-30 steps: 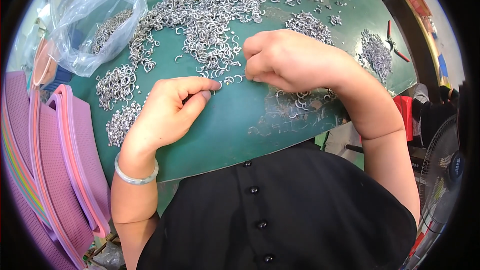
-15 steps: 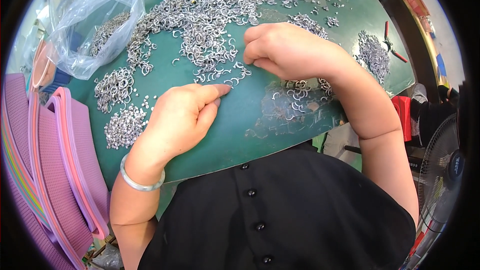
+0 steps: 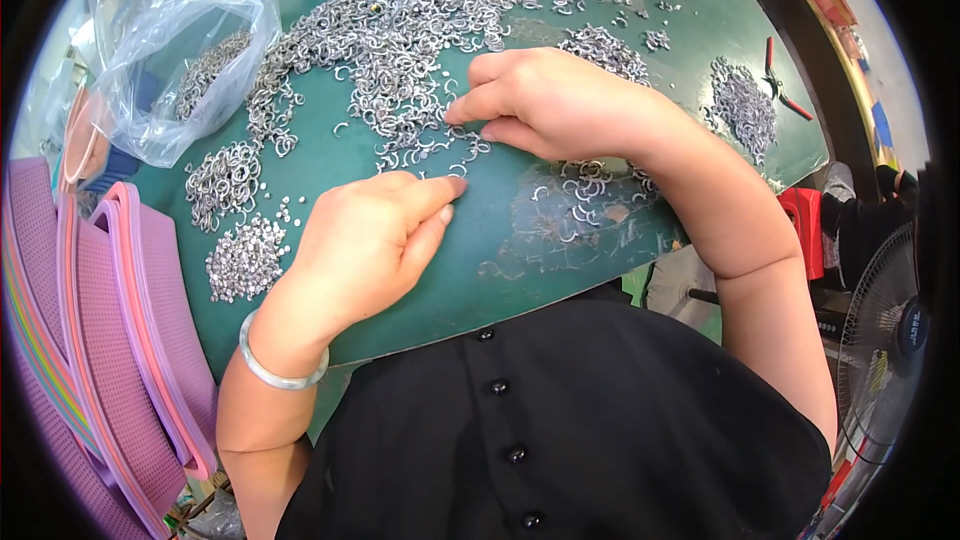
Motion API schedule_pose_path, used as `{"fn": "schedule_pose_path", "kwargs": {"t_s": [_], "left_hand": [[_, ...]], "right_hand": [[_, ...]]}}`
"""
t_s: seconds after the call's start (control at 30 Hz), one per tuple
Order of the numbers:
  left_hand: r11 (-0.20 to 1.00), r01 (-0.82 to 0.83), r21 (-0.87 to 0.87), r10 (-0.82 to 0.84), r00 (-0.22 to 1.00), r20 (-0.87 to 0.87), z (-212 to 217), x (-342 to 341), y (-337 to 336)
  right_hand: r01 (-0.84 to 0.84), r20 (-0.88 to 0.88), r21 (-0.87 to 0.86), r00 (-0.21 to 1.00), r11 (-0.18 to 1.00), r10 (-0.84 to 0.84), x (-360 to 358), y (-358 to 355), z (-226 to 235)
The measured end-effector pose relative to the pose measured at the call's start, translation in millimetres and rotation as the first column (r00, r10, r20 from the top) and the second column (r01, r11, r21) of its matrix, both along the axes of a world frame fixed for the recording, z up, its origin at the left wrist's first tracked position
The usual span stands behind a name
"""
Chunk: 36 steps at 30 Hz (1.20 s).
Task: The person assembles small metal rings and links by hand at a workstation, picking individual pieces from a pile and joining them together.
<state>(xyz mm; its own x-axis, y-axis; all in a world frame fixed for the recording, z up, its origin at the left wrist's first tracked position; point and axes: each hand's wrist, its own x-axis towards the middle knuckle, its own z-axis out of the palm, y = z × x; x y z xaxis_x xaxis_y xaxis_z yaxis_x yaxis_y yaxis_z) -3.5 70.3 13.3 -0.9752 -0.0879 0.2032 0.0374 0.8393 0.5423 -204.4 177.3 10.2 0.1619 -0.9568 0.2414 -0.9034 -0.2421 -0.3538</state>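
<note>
A large pile of small silver-grey open metal rings [image 3: 410,20] spreads over the green tabletop [image 3: 420,310]. My right hand [image 3: 560,100] reaches to the pile's near right edge, index finger stretched out and thumb apart from it. The index fingertip is at the rings; nothing shows between finger and thumb. Nearer me, my left hand [image 3: 365,240] rests low over the table with its index finger pointing right. That fingertip is beside a loose ring [image 3: 458,170]. A small gap shows between index finger and thumb, and the other fingers are curled under, partly hidden.
Left of the pile are a clear plastic bag [image 3: 255,25], a ring heap [image 3: 222,180] and a heap of small silver pieces [image 3: 245,260]. More pieces [image 3: 742,105] lie right, beside red-handled pliers [image 3: 770,80]. Purple baskets [image 3: 165,290] stand left; a fan [image 3: 880,310] stands right.
My right hand has moved left to the edge of the ring pile, and its index finger has stretched out. My left hand has barely shifted, its thumb a little farther right.
</note>
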Motion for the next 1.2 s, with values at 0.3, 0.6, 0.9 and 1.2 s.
{"fn": "schedule_pose_path", "kwargs": {"t_s": [0.3, 0.6, 0.9, 1.2], "left_hand": [[0.984, 0.080, -0.162, -0.061, 0.991, 0.119, 3, -7, 9], [0.997, -0.059, -0.058, 0.058, 0.998, -0.027, 3, -21, -15], [0.984, 0.029, -0.177, -0.021, 0.999, 0.045, 0, -22, -11], [0.996, 0.006, -0.090, -0.007, 1.000, -0.005, -4, -8, -19]], "right_hand": [[0.002, 0.006, 0.145, 1.000, 0.989, -0.003, 0, 0, 9], [-0.045, -0.024, 0.017, 0.999, 0.999, 0.046, -6, -1, 1], [-0.077, -0.004, 0.103, 0.997, 0.992, 0.078, -6, 5, 8], [-0.044, -0.002, 0.029, 0.999, 0.999, 0.044, 1, 2, 5]]}}
